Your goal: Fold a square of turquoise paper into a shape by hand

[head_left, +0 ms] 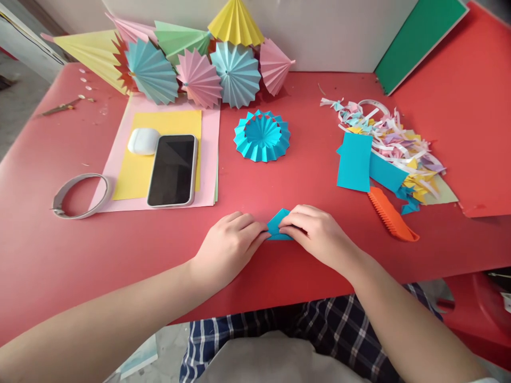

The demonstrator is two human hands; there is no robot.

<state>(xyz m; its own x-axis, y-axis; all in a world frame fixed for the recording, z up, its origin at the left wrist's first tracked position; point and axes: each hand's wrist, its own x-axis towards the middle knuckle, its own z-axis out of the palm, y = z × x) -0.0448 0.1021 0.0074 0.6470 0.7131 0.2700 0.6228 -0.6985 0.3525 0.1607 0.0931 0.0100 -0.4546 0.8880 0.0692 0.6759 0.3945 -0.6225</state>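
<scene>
A small folded piece of blue paper (278, 225) lies near the table's front edge, pinched from both sides. My left hand (235, 242) is closed on its left end, fingertips pressed together at the edge. On its right end, my right hand (313, 229) is closed too, thumb and fingers gripping the paper. The piece comes to a point at the top and has a straight lower edge. Beyond my hands sits a pleated blue paper rosette (262, 135) with a raised inner ring. Flat blue paper rectangles (354, 162) lie to the right.
Several folded paper umbrellas (235, 74) stand along the back wall. At left are a phone (172, 170), a white case (143, 141), stacked paper sheets (209, 159) and a ring-shaped band (82, 196). Paper scraps (399, 141) and an orange cutter (392, 215) lie at right.
</scene>
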